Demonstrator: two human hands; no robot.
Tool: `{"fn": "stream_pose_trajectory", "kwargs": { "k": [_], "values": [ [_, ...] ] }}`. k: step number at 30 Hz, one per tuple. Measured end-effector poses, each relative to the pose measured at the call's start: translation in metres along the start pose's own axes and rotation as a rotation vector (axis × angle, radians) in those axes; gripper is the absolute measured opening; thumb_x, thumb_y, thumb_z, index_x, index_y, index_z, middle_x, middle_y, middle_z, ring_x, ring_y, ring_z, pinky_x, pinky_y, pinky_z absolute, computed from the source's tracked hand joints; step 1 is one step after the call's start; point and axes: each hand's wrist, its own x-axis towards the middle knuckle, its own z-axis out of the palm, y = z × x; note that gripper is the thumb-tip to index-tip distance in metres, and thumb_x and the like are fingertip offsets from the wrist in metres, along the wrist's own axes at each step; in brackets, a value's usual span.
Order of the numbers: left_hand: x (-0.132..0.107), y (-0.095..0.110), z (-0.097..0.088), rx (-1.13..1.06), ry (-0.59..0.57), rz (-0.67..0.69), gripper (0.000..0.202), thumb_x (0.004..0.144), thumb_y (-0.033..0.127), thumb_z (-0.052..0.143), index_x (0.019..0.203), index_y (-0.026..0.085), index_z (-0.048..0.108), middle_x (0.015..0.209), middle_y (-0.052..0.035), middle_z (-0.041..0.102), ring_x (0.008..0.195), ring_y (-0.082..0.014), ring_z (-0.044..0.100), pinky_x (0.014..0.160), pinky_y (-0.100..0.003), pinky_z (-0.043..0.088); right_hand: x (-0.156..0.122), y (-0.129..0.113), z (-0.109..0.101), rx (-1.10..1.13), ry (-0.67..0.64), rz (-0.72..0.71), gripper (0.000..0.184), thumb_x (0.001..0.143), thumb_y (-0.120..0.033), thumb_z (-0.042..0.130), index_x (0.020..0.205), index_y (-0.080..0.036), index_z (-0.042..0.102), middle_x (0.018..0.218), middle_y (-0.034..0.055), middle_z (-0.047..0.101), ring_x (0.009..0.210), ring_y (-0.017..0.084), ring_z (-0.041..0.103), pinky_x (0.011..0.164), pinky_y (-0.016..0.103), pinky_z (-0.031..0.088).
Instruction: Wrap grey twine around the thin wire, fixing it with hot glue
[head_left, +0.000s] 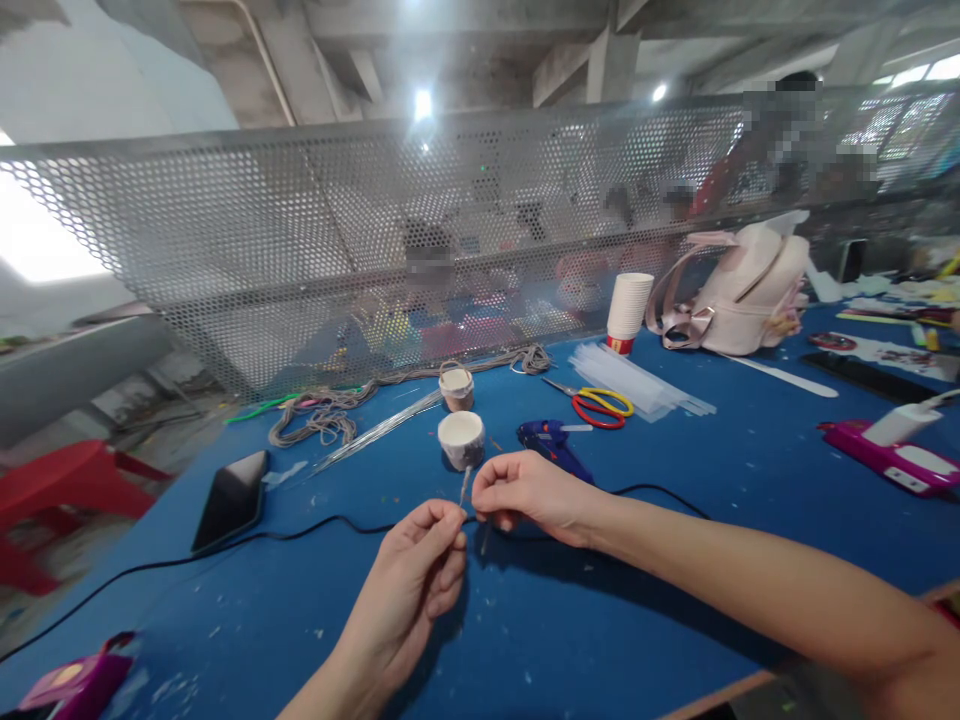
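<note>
My left hand (426, 565) is closed in a pinch on the lower end of a thin greyish wire (466, 486), which stands nearly upright and looks thicker towards its top. Close beside it, my right hand (529, 497) is also pinched, thumb against fingers. What sits between those right fingertips is too small to make out. Just beyond the hands stands a small white cup (461, 440) with grey wrapping on its lower part. Behind that is a second small cup (457, 389) with a brownish side. A blue glue gun (555, 447) lies beyond my right hand.
Silver wires (379, 435) and grey cord (311, 425) lie at the back left, near a phone (232, 500). Scissors (600, 405), translucent strips (637, 382), stacked paper cups (630, 308) and a pink backpack (746, 290) stand right. A black cable (322, 522) crosses the blue table.
</note>
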Motion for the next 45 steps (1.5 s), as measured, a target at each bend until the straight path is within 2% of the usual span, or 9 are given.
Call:
{"fn": "stream_pose_trajectory", "kwargs": {
  "k": [21,27,34,38,45],
  "values": [
    [0.001,0.002,0.002,0.05,0.032,0.009,0.03,0.065,0.037,0.076,0.069,0.014,0.058,0.055,0.0055,0.049,0.039,-0.0002,0.026,0.034,-0.012,0.019,0.004,0.005,-0.002,0.002,-0.002,-0.01,0.008,0.06,-0.019,0.064,0.061,-0.015,0.058,0.055,-0.0045,0.057,0.043,0.004,0.044,0.046,0.019,0.032],
    [0.0,0.003,0.004,0.081,0.073,0.031,0.03,0.065,0.039,0.076,0.07,0.015,0.058,0.057,0.0054,0.049,0.04,-0.0009,0.027,0.035,-0.013,0.018,0.001,0.005,-0.001,0.014,0.013,-0.008,0.009,0.06,-0.019,0.065,0.061,-0.014,0.057,0.055,-0.004,0.058,0.043,0.004,0.044,0.047,0.019,0.032],
    [-0.001,0.005,0.004,0.115,0.068,0.048,0.03,0.065,0.04,0.076,0.068,0.014,0.061,0.046,0.0105,0.029,0.041,-0.0016,0.018,0.037,-0.015,0.014,-0.008,0.002,0.0,0.007,0.024,-0.02,0.012,0.058,-0.019,0.068,0.064,-0.014,0.058,0.054,-0.0046,0.058,0.043,0.005,0.045,0.047,0.02,0.033],
    [-0.003,0.006,0.007,0.133,0.095,0.065,0.03,0.063,0.039,0.077,0.066,0.014,0.06,0.044,0.0104,0.029,0.04,-0.002,0.019,0.037,-0.016,0.015,-0.008,0.002,0.0,-0.013,0.033,-0.041,0.011,0.059,-0.02,0.067,0.063,-0.015,0.058,0.053,-0.0052,0.056,0.043,0.005,0.045,0.047,0.02,0.034],
    [-0.001,0.003,0.006,0.172,0.148,0.113,0.03,0.058,0.033,0.08,0.068,0.015,0.058,0.046,0.0091,0.039,0.038,-0.0022,0.025,0.037,-0.016,0.016,-0.005,0.005,-0.001,-0.029,0.052,-0.043,0.012,0.06,-0.021,0.068,0.065,-0.015,0.06,0.053,-0.0051,0.055,0.044,0.006,0.045,0.047,0.021,0.033]
  ]
}}
